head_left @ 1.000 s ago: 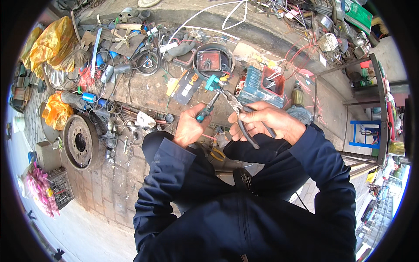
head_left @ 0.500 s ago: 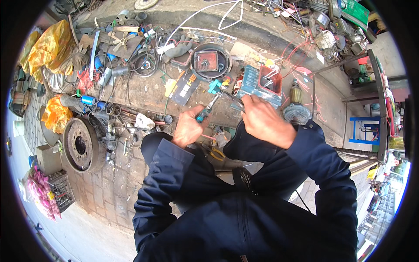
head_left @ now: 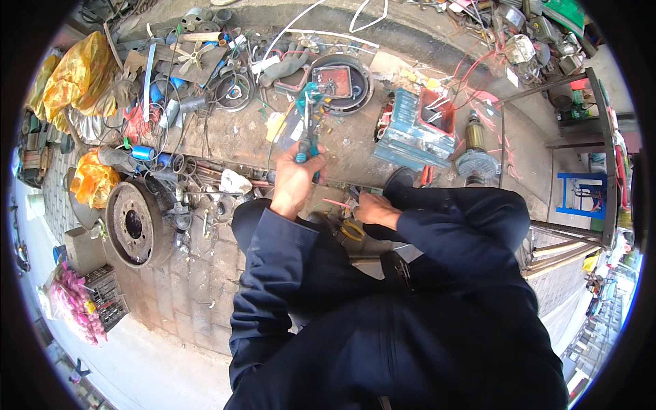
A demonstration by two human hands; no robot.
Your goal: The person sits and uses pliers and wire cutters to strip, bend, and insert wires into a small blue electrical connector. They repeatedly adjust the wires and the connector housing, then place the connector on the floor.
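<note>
My left hand (head_left: 295, 179) is closed around the teal handles of a pair of pliers (head_left: 309, 130), whose jaws point away from me. At the jaws is a small teal part (head_left: 309, 98), in front of a round dark pan (head_left: 361, 85) with a red square tray (head_left: 335, 82) in it. My right hand (head_left: 377, 209) is low between my knees with its fingers curled. A small greyish thing shows at its fingertips, too small to name. Close by it lie yellow-handled pliers (head_left: 352, 230).
A blue-green motor housing (head_left: 410, 137) with a red terminal box sits right of centre, a red-handled tool (head_left: 427, 175) below it. A wound rotor (head_left: 475, 147) stands farther right, beside a metal frame (head_left: 601, 150). Scrap and a rusty wheel (head_left: 134, 224) are on the left.
My left hand has raised the pliers and teal part away from me and slightly left. My right hand has left the teal part, dropping down toward my knees.
</note>
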